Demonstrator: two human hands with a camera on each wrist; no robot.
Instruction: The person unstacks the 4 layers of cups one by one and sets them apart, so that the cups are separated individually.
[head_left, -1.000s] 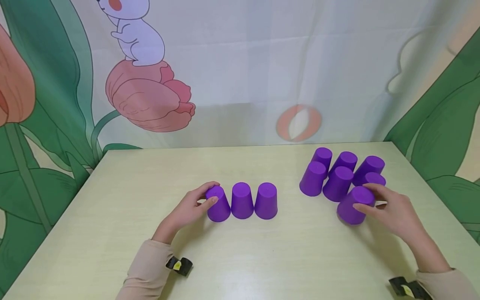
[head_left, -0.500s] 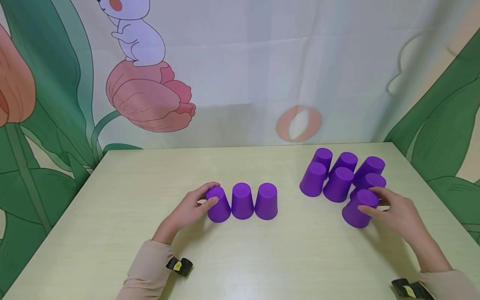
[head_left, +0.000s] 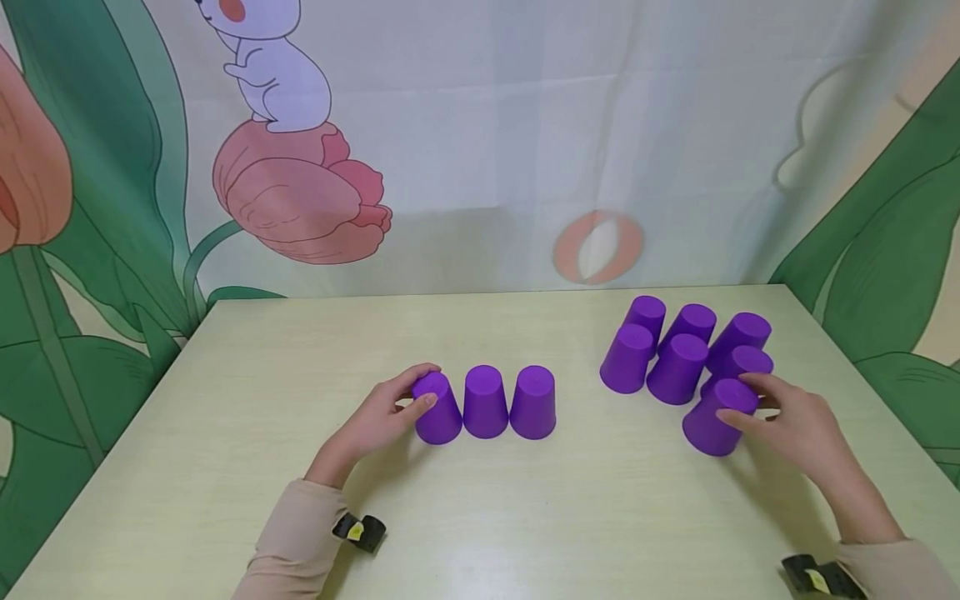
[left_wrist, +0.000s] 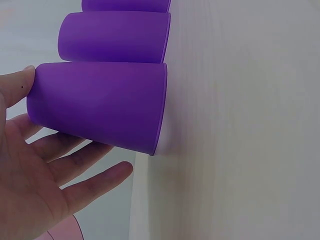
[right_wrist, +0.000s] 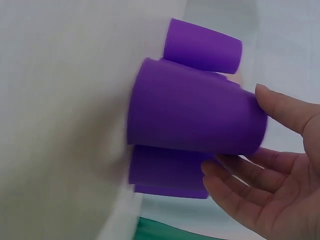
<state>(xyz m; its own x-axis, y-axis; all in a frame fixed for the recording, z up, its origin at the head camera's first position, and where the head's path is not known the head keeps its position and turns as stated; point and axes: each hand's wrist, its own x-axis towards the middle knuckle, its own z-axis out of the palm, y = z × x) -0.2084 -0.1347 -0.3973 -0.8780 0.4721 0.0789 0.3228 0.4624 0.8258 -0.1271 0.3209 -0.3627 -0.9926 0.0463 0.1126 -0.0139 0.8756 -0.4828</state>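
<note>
Three purple cups stand upside down in a row left of centre in the head view. My left hand [head_left: 384,421] grips the leftmost cup [head_left: 442,423] near its closed top, thumb in front and fingers behind. Beside it are the middle cup [head_left: 485,408] and the right-hand cup [head_left: 533,408]. Over on the right, my right hand [head_left: 802,429] pinches the front cup [head_left: 708,427] of a cluster of inverted purple cups. In the right wrist view this held cup [right_wrist: 195,107] overlaps others behind it; the left wrist view shows my left fingers [left_wrist: 95,187] spread along their cup [left_wrist: 97,102].
Behind the right-hand cup are several more purple cups [head_left: 677,371], set close together in rows. The pale table [head_left: 525,525] ends at a curtain [head_left: 480,150] printed with flowers and a white animal. Black wrist cameras [head_left: 360,532] sit on both sleeves.
My right hand has shifted slightly right and towards me with its cup, uncovering more of the cup behind. During the last half second it barely moves. The left hand stays where it was.
</note>
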